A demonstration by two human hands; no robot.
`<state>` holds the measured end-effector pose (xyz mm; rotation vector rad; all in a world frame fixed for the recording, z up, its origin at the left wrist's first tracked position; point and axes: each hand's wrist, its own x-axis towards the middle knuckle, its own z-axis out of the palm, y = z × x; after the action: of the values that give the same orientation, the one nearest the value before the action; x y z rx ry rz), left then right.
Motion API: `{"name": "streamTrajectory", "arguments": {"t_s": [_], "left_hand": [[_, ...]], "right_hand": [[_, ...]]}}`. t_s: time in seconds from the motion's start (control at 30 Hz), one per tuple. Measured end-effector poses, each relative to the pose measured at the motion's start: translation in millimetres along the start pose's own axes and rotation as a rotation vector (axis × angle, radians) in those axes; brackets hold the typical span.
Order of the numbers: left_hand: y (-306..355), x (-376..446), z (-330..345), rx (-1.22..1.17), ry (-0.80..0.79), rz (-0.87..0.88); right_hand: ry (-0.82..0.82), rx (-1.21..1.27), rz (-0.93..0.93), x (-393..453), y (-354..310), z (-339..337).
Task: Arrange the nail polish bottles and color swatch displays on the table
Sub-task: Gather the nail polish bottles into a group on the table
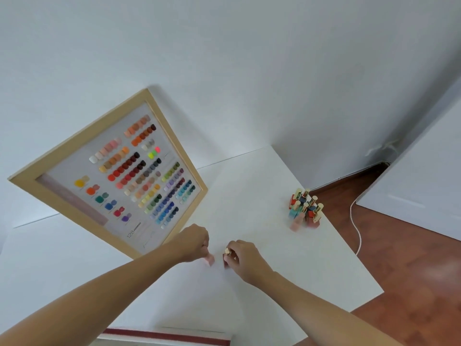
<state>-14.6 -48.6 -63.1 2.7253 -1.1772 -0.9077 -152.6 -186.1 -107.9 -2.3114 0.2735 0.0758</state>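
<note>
The left hand (195,242) is closed around a pale pink nail polish bottle (210,259) on the white table (262,186). The right hand (245,258) pinches a dark red bottle with a gold cap (227,257) just beside it. A wooden-framed swatch display (119,176), printed "128", leans behind. A cluster of gold-capped bottles (305,208) stands near the table's right edge.

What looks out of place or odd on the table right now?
Nothing looks spilled or broken. The swatch frame leans against the wall. Most bottles sit bunched near the table's right edge, some tilted, close to the drop. Two more are apart, at the left hand and right hand.
</note>
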Motion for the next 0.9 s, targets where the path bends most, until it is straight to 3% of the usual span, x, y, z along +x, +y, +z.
{"name": "streamTrajectory", "arguments": {"t_s": [0.37,0.9], "left_hand": [[89.5,37.7,-13.5,-0.158,-0.007,0.081],[230.7,93.9,-10.0,-0.299,0.062,-0.047]], "right_hand": [[0.213,-0.020,0.148,-43.9,75.2,-76.2],[0.354,-0.095,0.278,-65.7,149.8,-158.8]]}}
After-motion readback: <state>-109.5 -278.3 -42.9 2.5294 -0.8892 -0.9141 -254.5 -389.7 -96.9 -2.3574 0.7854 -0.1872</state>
